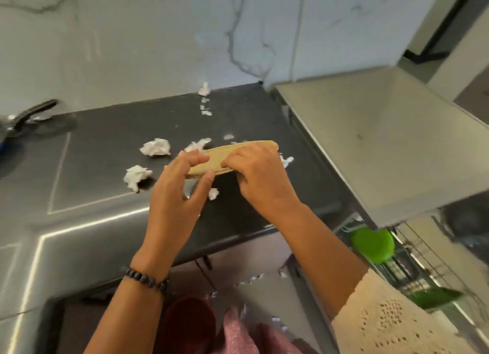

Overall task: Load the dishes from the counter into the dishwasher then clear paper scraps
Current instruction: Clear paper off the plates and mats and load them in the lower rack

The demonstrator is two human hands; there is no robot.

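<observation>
Both my left hand [180, 187] and right hand [258, 174] pinch a tan plate [211, 162] edge-on above the dark counter [105, 168], crumpled paper scraps [156, 147] around.

This place is a home kitchen. The tabletop [111, 152] is dark and smooth, and the wall [132, 41] behind it is white marble with grey veins. At the right, a dishwasher door [370, 142] stands open, with a wire rack [412, 261] below it holding a green dish [373, 244]. At the left edge lies a black kitchen tool [29, 115].
</observation>
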